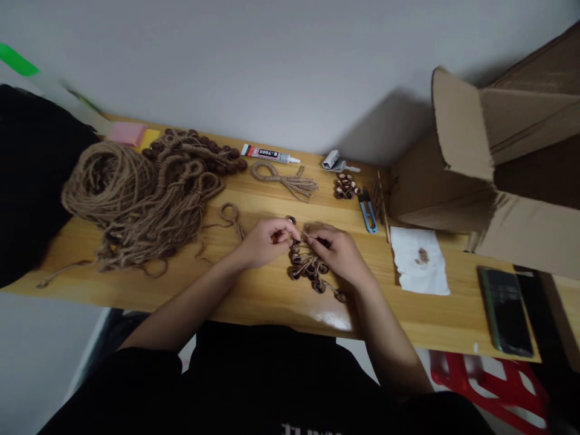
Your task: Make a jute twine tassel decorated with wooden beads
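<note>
Near the middle of the wooden table, my left hand (pixel 270 241) is closed, fingertips pinched beside a small dark brown shell; what lies between them is too small to make out. Just to its right, my right hand (pixel 338 251) pinches the end of a thin tan cord between thumb and forefinger. Below and between both hands lies a cluster of brown half-shells on cords (pixel 312 272), several of them spread on the table. A looped cord (pixel 229 212) lies left of my left hand.
Coiled rope (pixel 109 181) and knotted cords fill the left. Behind are a glue tube (pixel 270 154), a tied cord bundle (pixel 285 179) and loose shells (pixel 346 186). Blue snips (pixel 368 211), white tissue (pixel 419 261), a cardboard box (pixel 462 127) and a phone (pixel 505 311) lie right.
</note>
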Demonstrator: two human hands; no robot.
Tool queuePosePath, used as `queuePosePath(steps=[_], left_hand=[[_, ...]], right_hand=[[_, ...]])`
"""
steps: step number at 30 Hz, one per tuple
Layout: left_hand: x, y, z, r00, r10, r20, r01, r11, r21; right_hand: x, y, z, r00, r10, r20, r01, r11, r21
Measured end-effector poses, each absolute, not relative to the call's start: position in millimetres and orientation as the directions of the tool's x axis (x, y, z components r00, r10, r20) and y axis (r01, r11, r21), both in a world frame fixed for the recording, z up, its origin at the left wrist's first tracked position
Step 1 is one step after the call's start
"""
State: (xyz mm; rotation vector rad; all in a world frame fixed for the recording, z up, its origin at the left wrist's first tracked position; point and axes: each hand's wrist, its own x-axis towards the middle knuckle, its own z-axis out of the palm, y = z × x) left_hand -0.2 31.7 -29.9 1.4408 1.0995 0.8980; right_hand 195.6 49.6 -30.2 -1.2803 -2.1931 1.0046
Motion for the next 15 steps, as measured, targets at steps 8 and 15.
queuePosePath(steps=[8,15], left_hand=[[2.1,30.8,-33.6,0.18,0.981,0.066,0.385,-0.132,0.913],[5.0,29.4,-45.1,0.253,0.938,0.238,0.561,-0.343,0.753]], right_hand=[[195.4,49.3,-29.8,-0.491,0.871,-0.013,0.581,0.316,-0.75],[196.1,48.2,-29.5,-0.507,0.862,0.005,0.525,0.313,-0.792]])
